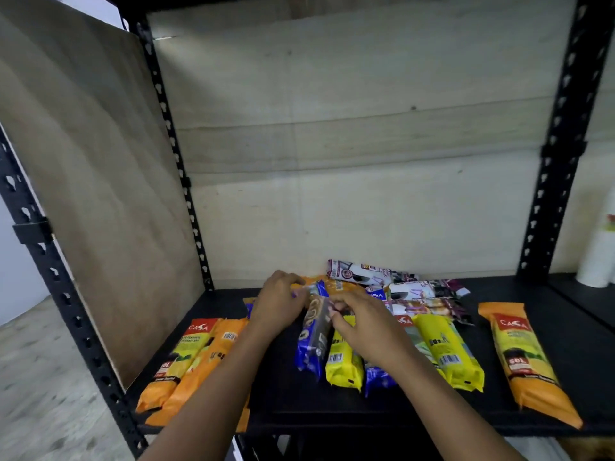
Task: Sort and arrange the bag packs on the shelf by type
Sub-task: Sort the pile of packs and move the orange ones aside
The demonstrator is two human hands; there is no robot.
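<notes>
Bag packs lie mixed on a black shelf. Two orange packs sit at the front left and one orange pack at the right. Yellow packs and a blue pack lie in the middle, purple-and-white packs at the back. My left hand rests on the pile's left side, fingers curled over the blue pack's top end. My right hand lies over the yellow and blue packs, fingers touching the blue pack's top. Whether either hand truly grips it is unclear.
Black perforated posts frame the shelf, with a plywood side panel on the left and a pale back board. A white bottle stands on the neighbouring shelf at the right. Bare shelf shows between the yellow packs and the right orange pack.
</notes>
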